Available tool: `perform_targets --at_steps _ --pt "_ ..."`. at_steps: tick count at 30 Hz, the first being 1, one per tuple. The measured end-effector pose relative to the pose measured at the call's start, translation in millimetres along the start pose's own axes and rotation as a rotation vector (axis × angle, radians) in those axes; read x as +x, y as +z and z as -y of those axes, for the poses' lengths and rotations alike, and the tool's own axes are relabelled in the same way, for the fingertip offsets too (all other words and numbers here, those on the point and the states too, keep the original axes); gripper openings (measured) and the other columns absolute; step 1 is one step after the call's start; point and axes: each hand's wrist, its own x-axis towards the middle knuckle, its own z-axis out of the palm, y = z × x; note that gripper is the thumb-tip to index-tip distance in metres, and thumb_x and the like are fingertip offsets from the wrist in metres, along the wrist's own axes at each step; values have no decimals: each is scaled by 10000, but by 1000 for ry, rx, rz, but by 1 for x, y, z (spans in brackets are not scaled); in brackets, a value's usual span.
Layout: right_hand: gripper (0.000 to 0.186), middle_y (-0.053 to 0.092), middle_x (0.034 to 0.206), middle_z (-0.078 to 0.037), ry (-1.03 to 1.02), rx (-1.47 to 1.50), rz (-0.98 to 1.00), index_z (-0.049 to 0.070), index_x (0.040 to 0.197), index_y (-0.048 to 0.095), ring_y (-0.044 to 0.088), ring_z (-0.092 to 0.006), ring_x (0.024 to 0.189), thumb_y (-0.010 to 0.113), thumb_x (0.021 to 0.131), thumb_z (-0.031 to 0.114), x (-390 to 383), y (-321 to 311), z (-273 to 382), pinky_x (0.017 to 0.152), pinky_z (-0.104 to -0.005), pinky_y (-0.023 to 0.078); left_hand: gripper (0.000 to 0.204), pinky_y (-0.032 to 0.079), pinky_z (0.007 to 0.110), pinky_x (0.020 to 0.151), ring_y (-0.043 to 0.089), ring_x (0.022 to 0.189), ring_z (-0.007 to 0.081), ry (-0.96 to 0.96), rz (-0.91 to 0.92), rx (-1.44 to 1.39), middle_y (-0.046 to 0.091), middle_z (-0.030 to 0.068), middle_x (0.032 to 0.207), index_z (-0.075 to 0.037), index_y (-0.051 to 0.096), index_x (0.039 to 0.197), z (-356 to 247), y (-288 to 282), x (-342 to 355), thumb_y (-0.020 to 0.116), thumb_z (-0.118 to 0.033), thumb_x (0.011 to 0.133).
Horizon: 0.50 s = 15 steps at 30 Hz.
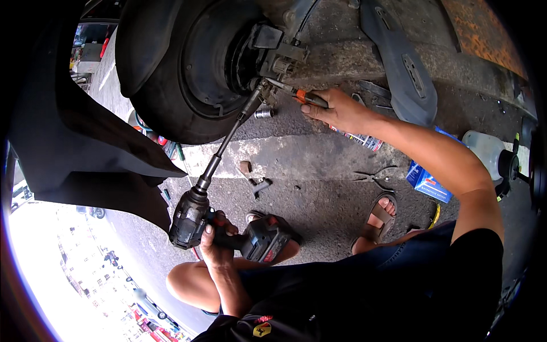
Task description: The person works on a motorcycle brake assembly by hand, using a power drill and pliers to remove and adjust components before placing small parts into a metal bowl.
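Observation:
My left hand (218,242) is wrapped round the grip of a black cordless impact wrench (190,221). A long metal extension (229,138) runs up from the wrench to the metal bracket (279,62) beside the wheel (211,62). In my right hand (342,111) are pliers (305,97) with orange and dark handles. The pliers' jaws reach the lower part of the bracket, close to the extension's tip. Whether they grip anything there is too small to tell. A short silver socket (264,114) lies just below the bracket.
Dark body panels (97,142) jut in on the left. Another pair of pliers (376,178) and small parts (259,185) lie on the pavement. To the right are a spray can (364,141), a blue box (428,183), a clear bottle (483,149) and a long grey panel (407,74).

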Motion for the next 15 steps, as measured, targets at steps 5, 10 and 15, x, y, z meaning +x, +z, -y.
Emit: perform_targets --at_steps 5,10,15 --pt "503 605 773 -117 -43 85 -3 22 1134 593 588 -205 750 558 925 478 9 6 -23 715 -329 456 365 453 350 670 493 687 179 -9 27 -29 494 62 918 -77 518 1120 3 2 -1 689 -245 845" --pt "499 577 761 -114 -103 165 -3 -9 1032 584 536 -190 730 562 923 477 8 8 -18 699 -344 435 371 448 354 670 484 691 175 -47 -10 -90 511 62 935 -77 508 1139 11 4 -3 682 -236 852" --pt "467 548 744 -130 -110 62 -6 -19 962 577 517 -208 717 573 923 446 8 6 -13 683 -357 423 643 444 345 655 449 672 154 -82 8 -178 512 55 921 -86 350 1386 18 2 -4 676 -239 853"
